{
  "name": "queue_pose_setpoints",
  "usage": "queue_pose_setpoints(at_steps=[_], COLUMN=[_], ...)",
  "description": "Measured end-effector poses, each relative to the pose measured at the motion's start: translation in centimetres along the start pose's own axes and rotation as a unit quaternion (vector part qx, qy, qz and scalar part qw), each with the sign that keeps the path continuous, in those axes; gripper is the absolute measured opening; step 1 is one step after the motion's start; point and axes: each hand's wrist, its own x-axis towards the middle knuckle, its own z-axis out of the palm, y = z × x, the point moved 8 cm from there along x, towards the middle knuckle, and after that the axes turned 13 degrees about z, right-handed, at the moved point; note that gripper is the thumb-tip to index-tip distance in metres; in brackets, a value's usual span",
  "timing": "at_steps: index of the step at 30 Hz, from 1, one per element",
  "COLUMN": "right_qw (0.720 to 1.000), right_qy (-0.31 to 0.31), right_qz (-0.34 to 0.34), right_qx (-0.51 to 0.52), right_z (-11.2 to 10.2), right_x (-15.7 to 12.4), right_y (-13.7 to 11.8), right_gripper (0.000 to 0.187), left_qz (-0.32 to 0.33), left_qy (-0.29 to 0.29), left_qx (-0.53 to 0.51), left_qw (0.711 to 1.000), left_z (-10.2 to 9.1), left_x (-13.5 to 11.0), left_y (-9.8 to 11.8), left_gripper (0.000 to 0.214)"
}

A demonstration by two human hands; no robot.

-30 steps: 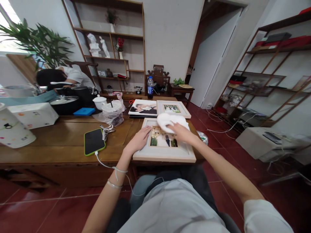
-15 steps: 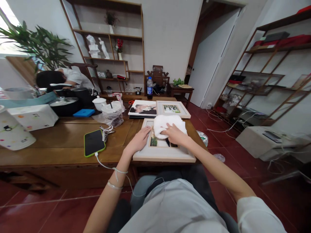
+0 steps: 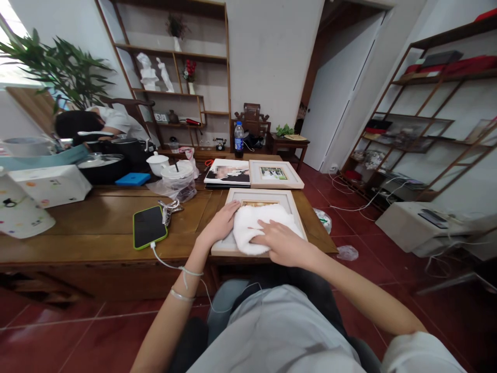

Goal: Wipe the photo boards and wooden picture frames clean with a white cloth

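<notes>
A white-framed picture (image 3: 267, 196) lies flat on the near end of the wooden table (image 3: 97, 223). My right hand (image 3: 281, 241) presses a white cloth (image 3: 252, 225) onto the frame's near part, fingers flat on the cloth. My left hand (image 3: 220, 223) lies with fingers stretched out on the frame's left edge, holding it steady. The cloth hides most of the photo.
Two more framed pictures (image 3: 275, 174) (image 3: 228, 172) lie farther back. A green-cased phone (image 3: 149, 226) on a white cable, a plastic-bagged cup (image 3: 177, 181), pots and boxes sit to the left. Another person (image 3: 91, 124) bends over at far left. Shelves line the right wall.
My right hand has drawn the white cloth from the frame's far part toward me, down over the photo to its near edge. My left hand has stayed on the left edge.
</notes>
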Motion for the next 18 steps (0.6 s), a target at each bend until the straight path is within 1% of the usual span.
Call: queue_pose_setpoints(at_steps=[5,8,10,12,14,16,18], right_qw=[0.999,0.993,0.986,0.981,0.981,0.985,0.991], right_qy=[0.022,0.062,0.089,0.103,0.096,0.071,0.043], right_qz=[0.032,0.088,0.123,0.142,0.146,0.131,0.103], right_qx=[-0.010,-0.039,-0.061,-0.077,-0.085,-0.087,-0.079], right_z=[0.9,0.7,0.4,0.2,0.4,0.9,1.2], right_x=[3.1,5.4,6.9,8.1,8.8,8.6,7.6], right_y=[4.7,7.8,9.1,9.6,9.3,8.4,6.9], right_gripper=[0.063,0.063,0.061,0.059,0.058,0.058,0.060], left_qz=[0.000,-0.007,-0.005,-0.005,-0.010,-0.012,-0.009], left_qy=[0.001,-0.006,-0.008,-0.008,-0.007,-0.006,-0.002], left_qx=[-0.005,-0.002,0.001,0.004,0.006,0.006,0.008], left_qw=[1.000,1.000,1.000,1.000,1.000,1.000,1.000], left_z=[0.1,0.2,0.3,0.3,0.4,0.5,0.5], left_x=[0.0,-0.1,-0.1,-0.1,-0.1,-0.2,-0.2], left_y=[-0.3,-0.5,-0.5,-0.5,-0.7,-0.9,-1.0], left_gripper=[0.046,0.046,0.046,0.046,0.046,0.045,0.045])
